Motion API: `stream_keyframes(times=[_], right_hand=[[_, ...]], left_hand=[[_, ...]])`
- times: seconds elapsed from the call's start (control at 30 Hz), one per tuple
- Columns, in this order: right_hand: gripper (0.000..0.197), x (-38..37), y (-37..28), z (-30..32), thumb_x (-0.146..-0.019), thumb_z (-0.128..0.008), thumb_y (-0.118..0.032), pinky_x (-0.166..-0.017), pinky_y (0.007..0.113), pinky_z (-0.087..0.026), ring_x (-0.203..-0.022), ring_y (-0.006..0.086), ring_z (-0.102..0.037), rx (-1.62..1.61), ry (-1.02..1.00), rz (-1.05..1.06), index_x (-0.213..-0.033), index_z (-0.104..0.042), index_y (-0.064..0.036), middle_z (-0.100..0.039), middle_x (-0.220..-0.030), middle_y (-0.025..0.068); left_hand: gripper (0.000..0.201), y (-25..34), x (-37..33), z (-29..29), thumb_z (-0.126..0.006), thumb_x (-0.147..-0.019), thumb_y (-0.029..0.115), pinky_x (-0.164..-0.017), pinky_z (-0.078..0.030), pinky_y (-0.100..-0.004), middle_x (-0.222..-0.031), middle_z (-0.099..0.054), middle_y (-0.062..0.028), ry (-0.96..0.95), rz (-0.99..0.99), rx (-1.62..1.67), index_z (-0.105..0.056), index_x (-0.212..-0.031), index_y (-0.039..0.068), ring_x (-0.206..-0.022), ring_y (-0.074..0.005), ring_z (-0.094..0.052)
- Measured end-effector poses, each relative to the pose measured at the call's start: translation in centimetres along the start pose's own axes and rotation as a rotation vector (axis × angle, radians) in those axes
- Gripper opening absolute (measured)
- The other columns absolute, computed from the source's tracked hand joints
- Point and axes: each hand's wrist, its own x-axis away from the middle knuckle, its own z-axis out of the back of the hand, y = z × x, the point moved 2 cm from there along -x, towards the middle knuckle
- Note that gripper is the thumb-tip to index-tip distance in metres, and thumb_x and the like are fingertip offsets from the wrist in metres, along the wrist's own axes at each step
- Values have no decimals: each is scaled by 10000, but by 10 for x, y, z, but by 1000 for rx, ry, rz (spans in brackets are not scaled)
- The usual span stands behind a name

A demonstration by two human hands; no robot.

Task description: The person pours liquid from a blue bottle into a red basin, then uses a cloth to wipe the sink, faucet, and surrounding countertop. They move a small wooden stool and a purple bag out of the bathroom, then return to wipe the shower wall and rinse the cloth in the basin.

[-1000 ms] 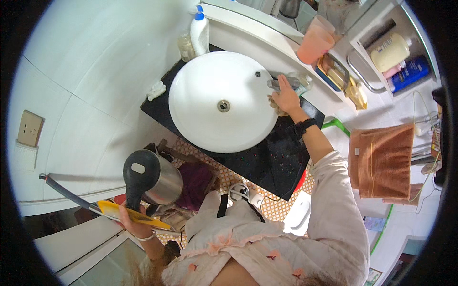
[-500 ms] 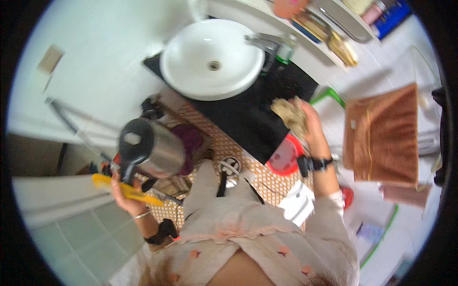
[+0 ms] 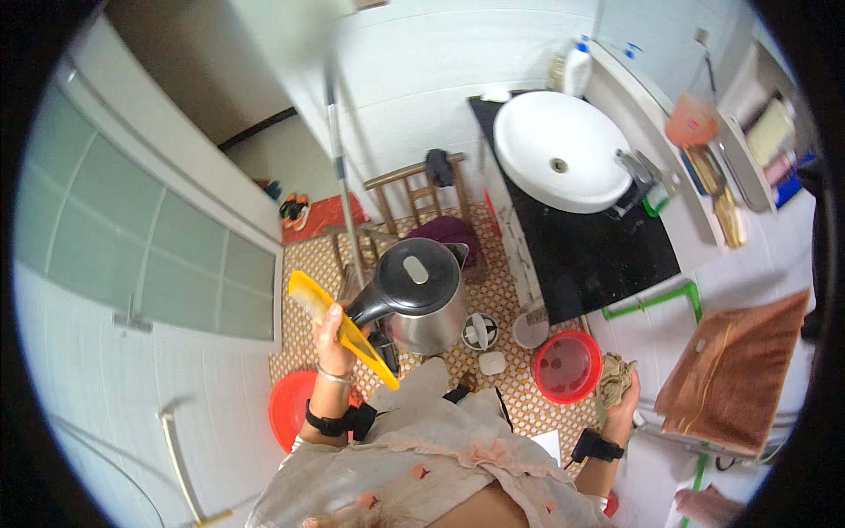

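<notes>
A crumpled cloth (image 3: 615,378) is clasped in the fingers of the right hand (image 3: 627,401), just right of a red basin (image 3: 563,395); a diagonal yellow brush (image 3: 363,348) and, apparently, a kettle (image 3: 424,312) are gripped by the left hand (image 3: 333,352).

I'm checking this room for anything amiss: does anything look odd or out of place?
Yes, mildly: a black-lidded silver metal kettle appears held in the left hand together with a long yellow brush, and a kettle looks out of place near a white oval washbasin. No clear spill or damage shows.
</notes>
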Motion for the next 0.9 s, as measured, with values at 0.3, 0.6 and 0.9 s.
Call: stream_keyframes(times=[0.3,0.6,0.9], right_hand=[[461,-25,50,-76,-923,-480,-415,-491,314,-520,-642,206,-642,251,-60,-176,-1136,-614,-29,-700,-975,98],[373,-23,127,-169,-946,-485,-315,-800,391,-549,-909,263,-666,369,-327,-317,-1110,-613,-6,-676,-1064,133],[421,-10,239,-244,-965,-444,-419,-655,374,-554,-851,240,-663,604,-342,-523,-1084,-618,-55,-681,-1017,82]], left_hand=[[331,18,51,143,-550,-903,404,-455,-411,-237,-675,-554,-42,315,-152,4,-569,-898,74,-529,-136,-535],[299,47,141,290,-611,-875,400,-561,-454,-281,-784,-542,-18,801,-258,57,-564,-938,111,-640,-147,-548],[295,70,262,396,-595,-895,351,-538,-474,-266,-754,-546,-40,1133,-460,53,-540,-903,62,-618,-138,-559]])
